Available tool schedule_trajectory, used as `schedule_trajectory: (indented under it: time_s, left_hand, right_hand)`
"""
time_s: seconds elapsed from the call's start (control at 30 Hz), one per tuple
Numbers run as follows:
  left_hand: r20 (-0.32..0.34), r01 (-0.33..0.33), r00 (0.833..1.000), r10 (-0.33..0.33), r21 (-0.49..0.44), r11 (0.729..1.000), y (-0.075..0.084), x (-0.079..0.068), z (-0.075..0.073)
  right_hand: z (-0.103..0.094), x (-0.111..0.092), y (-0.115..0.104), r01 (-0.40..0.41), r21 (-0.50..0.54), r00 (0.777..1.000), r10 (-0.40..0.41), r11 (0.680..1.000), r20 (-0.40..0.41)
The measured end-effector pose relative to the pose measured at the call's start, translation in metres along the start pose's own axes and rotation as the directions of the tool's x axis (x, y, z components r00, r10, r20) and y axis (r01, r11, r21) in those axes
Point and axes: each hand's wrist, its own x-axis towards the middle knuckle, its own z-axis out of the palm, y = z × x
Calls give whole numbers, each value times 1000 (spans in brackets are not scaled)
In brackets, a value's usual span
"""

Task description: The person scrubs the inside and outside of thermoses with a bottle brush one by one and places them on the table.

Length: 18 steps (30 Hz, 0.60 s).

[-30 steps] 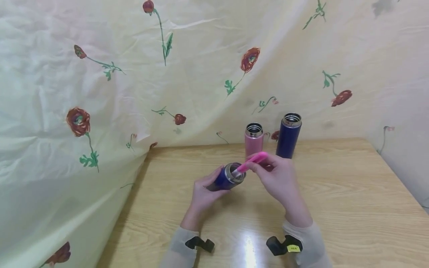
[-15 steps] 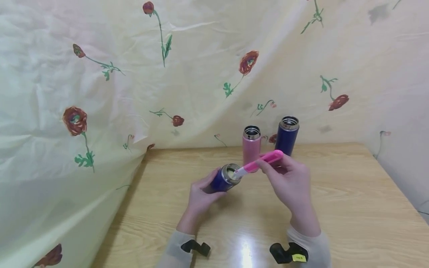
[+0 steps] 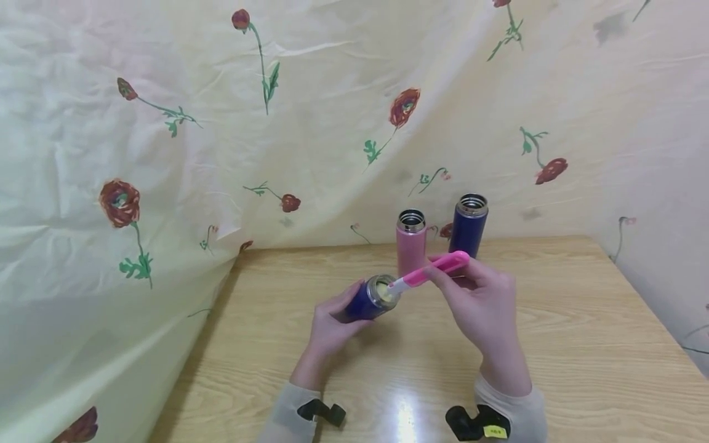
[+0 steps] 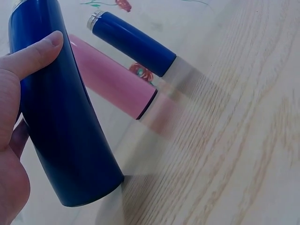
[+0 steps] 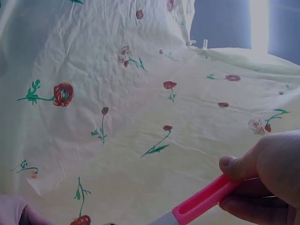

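My left hand (image 3: 332, 323) grips a dark blue steel bottle (image 3: 362, 301), tilted with its uncapped mouth to the right; in the left wrist view the thumb lies along the blue bottle (image 4: 70, 117). My right hand (image 3: 487, 298) pinches the pink handle of a bottle brush (image 3: 437, 267) between thumb and fingers. Its white neck runs down into the bottle's mouth, where something pale yellow shows; the brush's head is mostly hidden inside. The right wrist view shows the pink handle (image 5: 201, 201) and the gripping right hand (image 5: 267, 183).
Behind the hands stand an uncapped pink bottle (image 3: 411, 246) and a second uncapped blue bottle (image 3: 468, 224), both upright on the wooden table (image 3: 581, 332). A flowered cloth (image 3: 310, 111) hangs along the back and left.
My right hand has drawn the brush up and to the right, so more of its white neck shows above the mouth. The left hand still holds the bottle, nearly in place.
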Motion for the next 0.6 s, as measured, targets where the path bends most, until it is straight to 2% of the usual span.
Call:
schedule_trajectory:
  time_s: [0.2, 0.33, 0.4, 0.5, 0.6]
  left_hand:
    - [36, -24, 999, 25, -32, 999, -3, -1, 1]
    - [42, -32, 999, 34, -50, 998, -5, -1, 1]
    - [41, -32, 999, 34, -56, 998, -5, -2, 1]
    - [31, -23, 999, 25, -61, 998, -5, -2, 1]
    - [14, -13, 1000, 14, -60, 998, -5, -2, 1]
  right_hand:
    - [1, -1, 2, 147, 27, 986, -144, 989, -90]
    - [1, -1, 5, 189, 25, 975, -184, 982, -126]
    - [0, -1, 4, 184, 28, 976, -180, 982, -124]
    - [0, -1, 3, 132, 26, 987, -129, 991, -90]
    - [3, -1, 3, 53, -3, 999, -53, 999, 0]
